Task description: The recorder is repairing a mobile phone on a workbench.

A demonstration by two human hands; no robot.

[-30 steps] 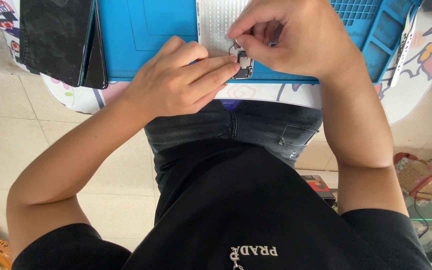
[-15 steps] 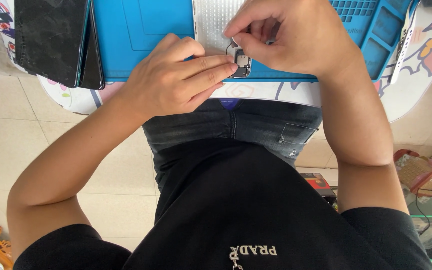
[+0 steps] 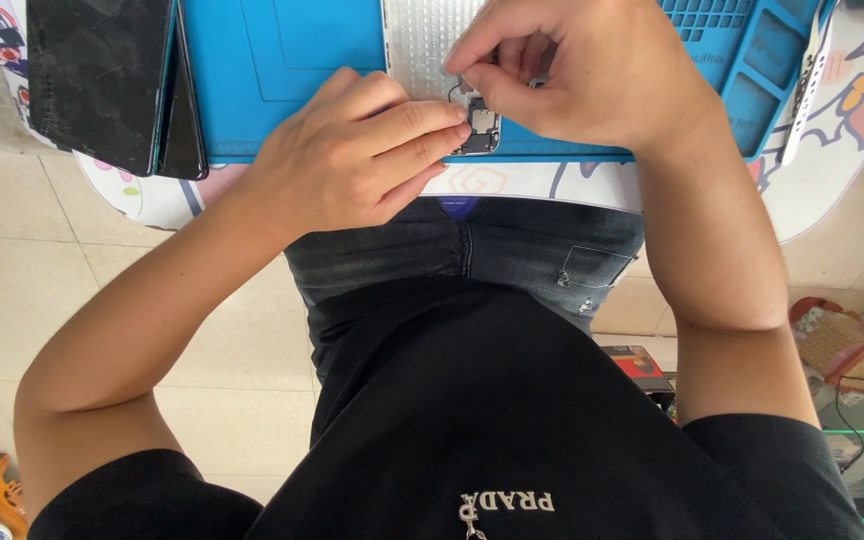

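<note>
Blue mat (image 3: 282, 80), hands pinching small metal part (image 3: 479, 130)

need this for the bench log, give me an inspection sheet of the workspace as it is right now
surface: blue work mat on a table with a patterned cover; a perforated silver plate lies on the mat.
job's things: small metal part at the mat's near edge, pinched between both hands.
clutter: dark flat phones stacked at the mat's left end; a white strip at its right.
grippers: left hand fingertips on the part; right hand closed over its top.
cables: a thin dark wire by the part; cords on the floor to the right.
surroundings: tiled floor, boxes at lower right.
</note>
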